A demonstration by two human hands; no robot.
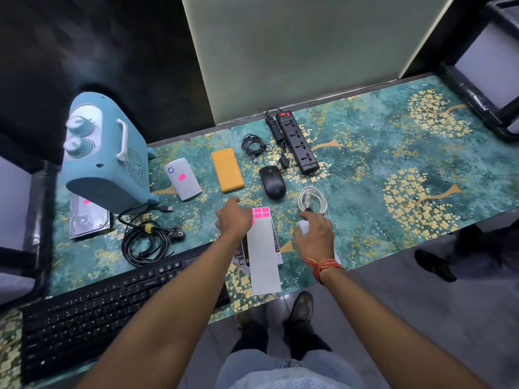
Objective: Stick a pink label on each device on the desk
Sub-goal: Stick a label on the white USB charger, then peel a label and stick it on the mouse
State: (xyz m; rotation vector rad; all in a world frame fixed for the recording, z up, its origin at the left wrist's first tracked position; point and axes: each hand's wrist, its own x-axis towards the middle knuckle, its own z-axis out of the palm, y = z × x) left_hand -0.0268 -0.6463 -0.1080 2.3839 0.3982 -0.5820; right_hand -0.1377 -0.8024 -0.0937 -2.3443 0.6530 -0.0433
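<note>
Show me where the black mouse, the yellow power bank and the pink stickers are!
black mouse point(271, 182): head view, on the middle of its rounded back.
yellow power bank point(227, 169): head view, on the centre of its flat top.
pink stickers point(261, 213): head view, on the pink squares at the sheet's far end.

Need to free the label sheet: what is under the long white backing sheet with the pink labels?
The white backing sheet lies on a dark printed flat item, whose edges show on both sides. The rest is covered, so I cannot identify it. The left hand rests at the sheet's pink labels.
</note>
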